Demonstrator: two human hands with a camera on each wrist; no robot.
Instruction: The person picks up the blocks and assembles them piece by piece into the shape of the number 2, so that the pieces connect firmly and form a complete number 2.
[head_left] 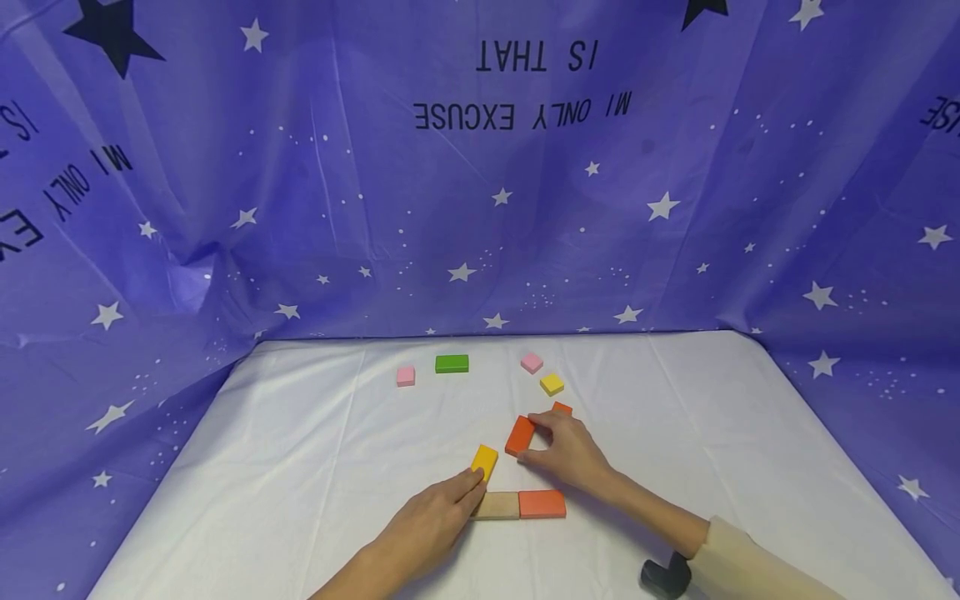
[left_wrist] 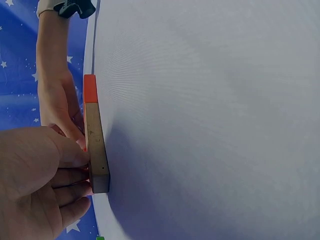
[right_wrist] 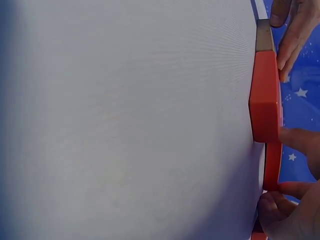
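My right hand pinches a red-orange block by its ends, thumb at the near end and a finger at the far end. It lies at a slant on the table. My left hand touches a yellow block with straight fingertips, also at a slant. In front of both, a plain wooden block and a red block lie end to end in a row. The left hand covers the wooden block's left end in the head view; in the left wrist view its thumb is right beside that block.
Partly behind the right hand is another orange block. Farther back lie a small yellow block, two pink blocks and a green block. A white cloth covers the table, with a purple star-printed curtain around it.
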